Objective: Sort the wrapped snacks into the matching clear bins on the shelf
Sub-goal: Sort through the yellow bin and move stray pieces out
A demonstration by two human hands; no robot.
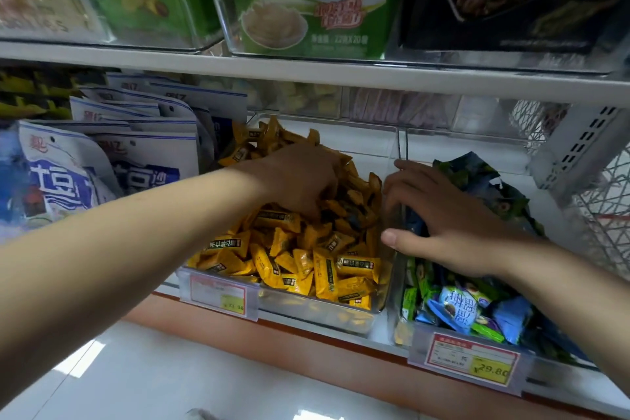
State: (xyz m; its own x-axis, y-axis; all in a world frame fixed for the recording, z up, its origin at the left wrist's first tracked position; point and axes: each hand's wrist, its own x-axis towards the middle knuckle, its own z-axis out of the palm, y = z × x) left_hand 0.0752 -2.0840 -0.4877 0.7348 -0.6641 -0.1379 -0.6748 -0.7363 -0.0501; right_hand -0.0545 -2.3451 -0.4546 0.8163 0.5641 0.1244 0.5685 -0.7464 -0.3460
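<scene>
A clear bin (317, 312) on the lower shelf is heaped with yellow wrapped snacks (300, 259). My left hand (300, 181) reaches into the pile, fingers curled down among the wrappers; what they hold is hidden. To its right a second clear bin (397, 303) holds blue and green wrapped snacks (467, 314). My right hand (439, 215) rests on the dividing wall of that bin, fingers spread over the blue and green packs, thumb pointing left over the yellow bin's edge.
Price tags hang on both bin fronts (218, 297), (474, 361). White-and-blue bags (102, 160) stand left of the yellow bin. Boxes sit on the upper shelf (306, 75). A white wire rack (600, 201) is at the right. Tiled floor lies below.
</scene>
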